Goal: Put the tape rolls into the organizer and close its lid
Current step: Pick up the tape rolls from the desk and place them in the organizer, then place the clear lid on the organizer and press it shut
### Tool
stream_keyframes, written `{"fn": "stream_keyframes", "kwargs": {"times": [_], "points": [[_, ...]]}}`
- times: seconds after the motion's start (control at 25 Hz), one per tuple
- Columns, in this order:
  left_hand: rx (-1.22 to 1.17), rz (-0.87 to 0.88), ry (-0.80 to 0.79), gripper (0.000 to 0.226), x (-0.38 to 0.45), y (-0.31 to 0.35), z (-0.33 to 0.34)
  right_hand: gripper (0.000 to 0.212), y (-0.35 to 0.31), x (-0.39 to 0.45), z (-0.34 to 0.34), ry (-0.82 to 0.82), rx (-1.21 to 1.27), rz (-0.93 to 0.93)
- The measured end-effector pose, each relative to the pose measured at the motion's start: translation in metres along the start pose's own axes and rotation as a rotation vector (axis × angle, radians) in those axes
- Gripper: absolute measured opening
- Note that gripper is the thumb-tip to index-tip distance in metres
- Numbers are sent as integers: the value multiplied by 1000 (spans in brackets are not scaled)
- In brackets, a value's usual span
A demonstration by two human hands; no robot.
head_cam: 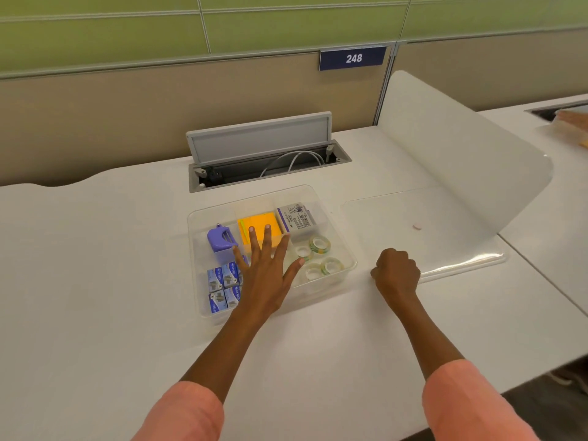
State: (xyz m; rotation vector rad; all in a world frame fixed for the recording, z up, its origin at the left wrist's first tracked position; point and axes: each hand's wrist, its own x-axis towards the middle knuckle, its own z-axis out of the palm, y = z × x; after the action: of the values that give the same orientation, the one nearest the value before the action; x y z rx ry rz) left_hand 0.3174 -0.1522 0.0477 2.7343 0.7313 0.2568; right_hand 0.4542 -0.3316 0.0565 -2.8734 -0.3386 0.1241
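The clear organizer [331,214] stands open on the white desk. Several clear tape rolls [319,244] lie in its front right compartment. My left hand [265,268] hovers flat over the middle of the organizer with fingers spread, holding nothing; its thumb tip is close to a tape roll [304,251]. The clear lid [413,214] lies flat on the desk just right of the organizer. My right hand [396,272] is curled into a fist over the lid's near left corner, and the fingers seem to grip its edge.
The organizer also holds a purple dispenser [219,240], orange sticky notes [259,229], a grey box [297,219] and blue staple boxes [219,288]. Behind it a cable hatch [264,160] stands open. A white curved divider [461,148] rises at the right. Another person's hand [572,117] shows far right.
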Motion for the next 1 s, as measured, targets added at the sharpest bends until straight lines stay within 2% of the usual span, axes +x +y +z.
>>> {"fn": "stream_keyframes", "kwargs": {"times": [0.12,0.2,0.4,0.52,0.6,0.68,0.8,0.92,1.0], "points": [[-18,-25,21,96,-5,-14,-6,9,-8,-1,-13,56,15,-33],[-8,-44,24,100,-7,-22,-12,4,-18,-1,-27,146,31,-77],[44,-53,23,110,-7,-36,-26,15,-44,5,-71,350,-5,-104],[-37,-46,65,112,-2,-42,-38,22,-59,7,-97,538,-27,-123],[-127,-51,105,115,1,-45,-46,18,-66,9,-118,719,40,-150],[-207,-69,133,119,2,-48,-54,13,-72,10,-136,849,230,-209],[-329,-120,151,115,6,-53,-67,17,-80,7,-150,872,680,-259],[-568,-206,235,67,11,-57,-81,19,-88,9,-148,735,1213,-173],[-727,-277,294,54,13,-63,-89,21,-93,10,-138,510,1554,-86]]}}
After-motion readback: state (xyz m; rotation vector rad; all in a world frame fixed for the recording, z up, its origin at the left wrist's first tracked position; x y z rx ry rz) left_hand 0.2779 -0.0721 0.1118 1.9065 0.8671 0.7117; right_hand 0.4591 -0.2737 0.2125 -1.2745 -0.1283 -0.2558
